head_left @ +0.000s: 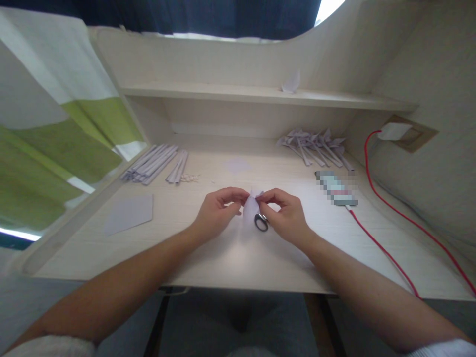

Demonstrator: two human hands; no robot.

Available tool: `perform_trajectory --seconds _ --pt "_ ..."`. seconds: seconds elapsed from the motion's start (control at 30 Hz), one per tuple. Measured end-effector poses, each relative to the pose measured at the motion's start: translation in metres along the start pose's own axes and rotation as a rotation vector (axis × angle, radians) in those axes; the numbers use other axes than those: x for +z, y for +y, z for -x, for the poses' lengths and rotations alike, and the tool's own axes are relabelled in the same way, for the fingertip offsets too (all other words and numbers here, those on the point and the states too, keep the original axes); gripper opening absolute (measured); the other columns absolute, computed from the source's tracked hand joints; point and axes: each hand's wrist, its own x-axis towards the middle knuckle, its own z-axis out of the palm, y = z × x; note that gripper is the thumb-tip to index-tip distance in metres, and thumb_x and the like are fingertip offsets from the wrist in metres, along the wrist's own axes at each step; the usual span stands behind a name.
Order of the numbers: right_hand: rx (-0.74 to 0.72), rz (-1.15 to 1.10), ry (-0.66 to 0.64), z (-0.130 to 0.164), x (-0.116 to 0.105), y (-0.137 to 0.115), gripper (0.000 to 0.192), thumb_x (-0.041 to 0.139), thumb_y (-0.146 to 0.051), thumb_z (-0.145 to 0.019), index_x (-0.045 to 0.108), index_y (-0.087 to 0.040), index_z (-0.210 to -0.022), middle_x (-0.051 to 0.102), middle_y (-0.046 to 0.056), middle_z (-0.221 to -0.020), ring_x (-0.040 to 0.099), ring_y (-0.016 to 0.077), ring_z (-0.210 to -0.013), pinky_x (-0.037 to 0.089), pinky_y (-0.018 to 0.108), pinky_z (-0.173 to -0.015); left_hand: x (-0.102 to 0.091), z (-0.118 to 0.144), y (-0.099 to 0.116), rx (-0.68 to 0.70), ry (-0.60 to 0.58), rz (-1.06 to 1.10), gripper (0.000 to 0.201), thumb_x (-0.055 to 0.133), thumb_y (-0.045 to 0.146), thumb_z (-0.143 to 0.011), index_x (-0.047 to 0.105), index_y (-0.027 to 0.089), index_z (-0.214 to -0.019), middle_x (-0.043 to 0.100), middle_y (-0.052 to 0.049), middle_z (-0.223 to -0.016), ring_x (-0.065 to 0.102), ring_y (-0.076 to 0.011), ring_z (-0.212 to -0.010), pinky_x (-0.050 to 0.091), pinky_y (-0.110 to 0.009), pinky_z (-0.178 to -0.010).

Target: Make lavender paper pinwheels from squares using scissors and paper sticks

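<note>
At the near middle of our pale desk, the fingertips of our left hand and right hand pinch a white paper piece, with a black-ringed handle beside the latter. A shelf spans the far side; a green-and-white curtain hangs left.

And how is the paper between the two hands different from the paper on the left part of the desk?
The held paper is narrowed towards its top; the left paper lies flat on the desk. The held paper is at the fingertips of the left hand and right hand; the left paper is untouched. Both look pale and plain.
</note>
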Motion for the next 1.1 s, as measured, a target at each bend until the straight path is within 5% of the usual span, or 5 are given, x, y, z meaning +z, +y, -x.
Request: perform_trajectory --seconds 0.23,0.63,1.1 --pt "0.359 -0.518 -0.160 -0.008 0.003 0.008 0.019 0.079 -0.029 -0.070 0.069 -0.016 -0.079 0.070 0.000 -0.069 0.060 0.0120 -0.058 0.047 0.024 -0.055 0.002 0.004 0.010 0.151 0.083 -0.184 0.011 0.069 0.024 -0.082 0.076 0.019 -0.089 0.074 -0.006 -0.092 0.067 -0.0187 -0.084 0.055 -0.032 -0.079" --pt "0.547 -0.835 -0.331 -0.010 0.002 -0.006 0.019 0.080 -0.030 -0.071 0.073 -0.015 -0.080 0.071 0.004 -0.069 0.064 0.0135 -0.060 0.048 0.024 -0.059 -0.003 0.004 0.005 0.463 0.140 -0.371 0.010 0.073 0.019 -0.082 0.077 0.024 -0.090 0.067 -0.005 -0.089 0.061 -0.0189 -0.089 0.049 -0.036 -0.084" --pt "0.575 -0.955 -0.394 -0.008 0.004 0.006 0.014 0.078 -0.018 -0.070 0.074 -0.015 -0.083 0.072 0.004 -0.076 0.066 0.0148 -0.069 0.050 0.027 -0.070 -0.003 0.003 0.003 0.527 0.138 -0.407 0.007 0.075 0.021 -0.081 0.072 0.022 -0.087 0.067 -0.003 -0.086 0.061 -0.0183 -0.088 0.048 -0.037 -0.085"
